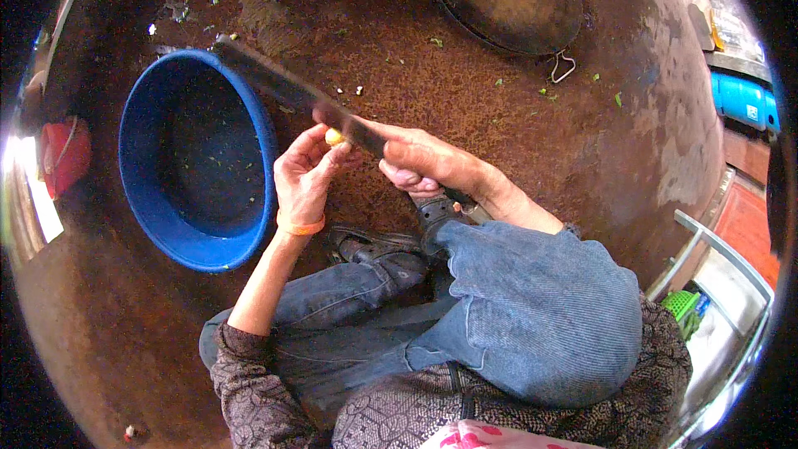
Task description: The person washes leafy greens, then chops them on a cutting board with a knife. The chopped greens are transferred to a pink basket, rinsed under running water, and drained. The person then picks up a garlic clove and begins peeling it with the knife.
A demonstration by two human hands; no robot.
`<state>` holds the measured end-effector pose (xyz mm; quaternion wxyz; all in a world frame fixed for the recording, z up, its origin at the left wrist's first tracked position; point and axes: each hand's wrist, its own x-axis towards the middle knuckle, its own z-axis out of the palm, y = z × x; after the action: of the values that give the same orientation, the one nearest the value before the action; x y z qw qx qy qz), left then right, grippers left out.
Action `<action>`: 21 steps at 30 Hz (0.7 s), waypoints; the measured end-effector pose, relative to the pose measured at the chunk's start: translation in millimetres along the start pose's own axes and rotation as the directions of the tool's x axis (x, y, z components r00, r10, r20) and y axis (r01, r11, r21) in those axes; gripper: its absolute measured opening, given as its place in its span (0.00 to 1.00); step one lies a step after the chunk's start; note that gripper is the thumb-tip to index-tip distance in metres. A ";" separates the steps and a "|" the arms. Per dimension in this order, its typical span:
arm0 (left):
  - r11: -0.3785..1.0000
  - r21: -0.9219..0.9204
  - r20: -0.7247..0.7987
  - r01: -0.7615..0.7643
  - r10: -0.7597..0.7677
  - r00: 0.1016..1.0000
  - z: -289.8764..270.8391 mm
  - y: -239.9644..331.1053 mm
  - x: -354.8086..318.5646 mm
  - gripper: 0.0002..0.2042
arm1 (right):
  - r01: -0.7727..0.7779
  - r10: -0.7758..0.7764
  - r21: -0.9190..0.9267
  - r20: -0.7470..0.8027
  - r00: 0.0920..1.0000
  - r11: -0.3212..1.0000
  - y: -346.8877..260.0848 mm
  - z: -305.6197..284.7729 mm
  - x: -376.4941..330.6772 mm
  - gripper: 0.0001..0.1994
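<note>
My right hand [436,162] is closed round the dark handle of a long, broad-bladed knife [278,83]. Its blade slants away toward the far left, its tip above the rim of a blue plastic tub [268,137]. Between the thumb and fingers of my left hand [303,175], which has an orange band at the wrist, is a small pale yellow piece [334,136]. That piece sits right against the near part of the blade; I cannot make out what it is. Inside the tub are dark contents with green bits, too dim to tell apart.
A big round dark pan [511,0] with a wire loop lies at the far right. A red bucket [66,154] stands left of the tub. Green scraps and white bits dot the brown floor. At the right are a blue cylinder [740,101] and a metal-framed rack [723,249].
</note>
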<state>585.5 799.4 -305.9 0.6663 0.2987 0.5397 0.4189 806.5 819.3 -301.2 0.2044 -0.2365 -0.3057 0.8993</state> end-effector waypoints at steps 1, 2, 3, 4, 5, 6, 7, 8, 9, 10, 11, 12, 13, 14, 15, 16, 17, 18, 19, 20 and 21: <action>0.999 -0.030 0.007 -0.013 0.013 1.000 -0.7 0.3 0.1 0.12 | 0.010 -0.011 -0.019 -0.017 1.000 1.000 1.8 3.5 2.1 0.36; 0.997 -0.060 0.019 -0.039 0.040 0.999 -1.0 0.6 -1.5 0.13 | -0.018 0.015 -0.041 -0.057 0.998 0.999 2.2 4.9 3.9 0.36; 0.999 -0.053 0.007 -0.001 0.001 1.000 -0.5 0.4 -4.0 0.13 | -0.047 0.042 -0.063 -0.077 0.996 0.997 2.1 4.3 5.6 0.36; 0.998 -0.050 0.000 0.024 -0.024 1.000 -0.5 0.9 -4.6 0.13 | -0.059 0.054 -0.074 -0.075 0.996 0.995 1.9 2.9 6.7 0.36; 0.998 -0.050 -0.006 0.049 -0.049 0.999 0.5 -0.2 -8.4 0.13 | -0.042 0.043 0.014 -0.058 0.997 0.999 0.8 0.0 7.7 0.30; 0.994 -0.035 -0.042 0.100 -0.101 0.994 1.1 -1.4 -9.8 0.13 | -0.034 0.029 -0.035 -0.121 0.992 0.999 0.6 -2.9 8.2 0.22; 0.989 -0.059 0.009 0.134 -0.134 0.991 1.8 -2.2 -11.7 0.15 | -0.053 0.054 0.011 -0.180 0.982 0.999 -1.5 -6.9 7.0 0.19; 0.990 -0.116 0.028 0.077 -0.074 0.997 2.6 -3.7 -12.6 0.15 | -0.107 0.120 0.059 -0.310 0.943 0.992 -3.3 -10.6 6.9 0.20; 0.986 -0.148 0.016 0.082 -0.081 0.997 2.8 -4.5 -10.7 0.15 | -0.040 0.057 0.056 -0.362 0.931 0.998 -4.9 -12.0 3.6 0.23; 0.980 -0.182 0.004 0.081 -0.082 0.997 3.4 -6.3 -8.7 0.15 | -0.025 0.049 0.078 -0.324 0.945 0.997 -6.0 -12.8 2.1 0.23; 0.978 -0.192 0.003 0.077 -0.078 0.997 3.5 -8.0 -7.6 0.14 | -0.012 0.039 0.098 -0.287 0.957 0.995 -6.8 -11.9 -0.8 0.23; 0.973 -0.219 0.013 0.067 -0.066 0.998 3.6 -9.7 -3.9 0.13 | 0.001 0.012 0.063 -0.206 0.978 0.998 -6.7 -9.7 -1.9 0.21; 0.967 -0.246 0.008 0.063 -0.063 0.998 3.7 -12.1 -3.6 0.12 | -0.019 0.022 0.020 -0.186 0.982 1.000 -6.3 -6.6 -3.1 0.22; 0.961 -0.271 0.000 0.063 -0.065 0.998 3.7 -14.0 -2.7 0.11 | 0.020 -0.017 0.025 -0.093 0.996 1.000 -5.3 -2.5 -2.6 0.32; 0.957 -0.285 -0.001 0.057 -0.060 0.998 2.8 -15.2 -1.9 0.10 | 0.028 -0.030 -0.023 -0.083 0.996 0.999 -3.8 2.0 -2.0 0.35; 0.954 -0.295 -0.002 0.048 -0.051 0.999 1.7 -15.7 -1.9 0.10 | 0.058 -0.061 -0.069 -0.049 0.997 0.996 -2.5 6.1 -0.3 0.38; 0.951 -0.306 -0.002 0.035 -0.038 0.999 0.6 -15.9 -1.1 0.09 | 0.031 -0.040 -0.117 -0.075 0.996 0.993 -1.4 9.0 1.9 0.38; 0.945 -0.326 -0.009 0.029 -0.033 0.999 -0.9 -15.8 -1.6 0.09 | 0.018 -0.032 -0.163 -0.083 0.996 0.986 -0.4 10.3 4.3 0.38; 0.948 -0.316 -0.015 0.041 -0.048 0.999 -2.1 -15.5 -2.3 0.08 | 0.016 -0.035 -0.200 -0.095 0.995 0.980 -0.4 9.8 6.3 0.39; 0.952 -0.301 -0.002 0.054 -0.057 0.998 -3.4 -14.8 -3.2 0.09 | -0.010 -0.011 -0.170 -0.121 0.993 0.985 -0.3 8.0 7.9 0.35; 0.953 -0.293 0.004 0.071 -0.074 0.997 -4.1 -14.4 -4.9 0.09 | -0.023 0.003 -0.132 -0.148 0.989 0.991 -1.8 4.1 8.6 0.33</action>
<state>584.6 788.2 -316.8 0.7162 0.1753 0.4846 0.4706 797.8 823.2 -299.7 0.2041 -0.3176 -0.3477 0.8582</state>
